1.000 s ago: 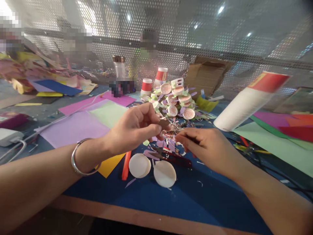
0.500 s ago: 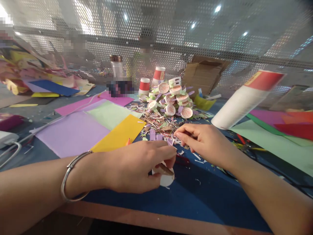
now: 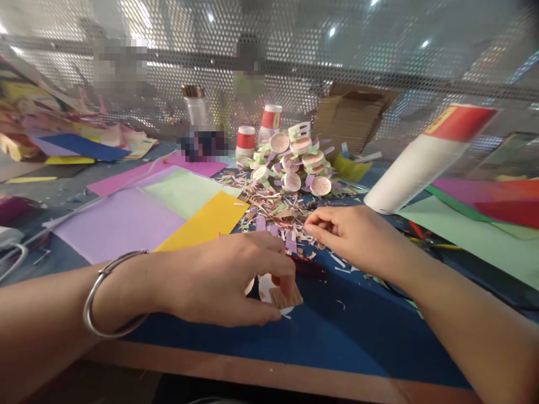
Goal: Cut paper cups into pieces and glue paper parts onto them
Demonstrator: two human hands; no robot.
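My left hand (image 3: pixel 236 280) is bent over a white paper disc (image 3: pixel 265 285) near the table's front edge. A small brown piece of corrugated cardboard (image 3: pixel 298 296) lies over the disc, with a fingertip on it and the thumb close to its near edge. Part of the disc is hidden by my fingers. To the right, my right hand (image 3: pixel 343 227) hovers by the paper scraps (image 3: pixel 286 207), its thumb and forefinger pinched together. Anything between those fingertips is too small to make out. A dark red, narrow object (image 3: pixel 310 268) lies between the hands.
Paper-cup pieces (image 3: pixel 292 180) are heaped behind the scraps, beside two red-and-white cups (image 3: pixel 246 140). A tall stack of cups (image 3: pixel 415 165) leans at right. Purple (image 3: pixel 120 224) and yellow paper (image 3: pixel 206 221) lie left, pliers (image 3: pixel 429 242) right. A cardboard box (image 3: pixel 347 120) stands behind.
The cardboard piece, tilted between my left fingers and thumb earlier, now lies flatter over the disc. My left thumb and fingers have spread slightly. The right hand stays pinched; the view has shifted slightly.
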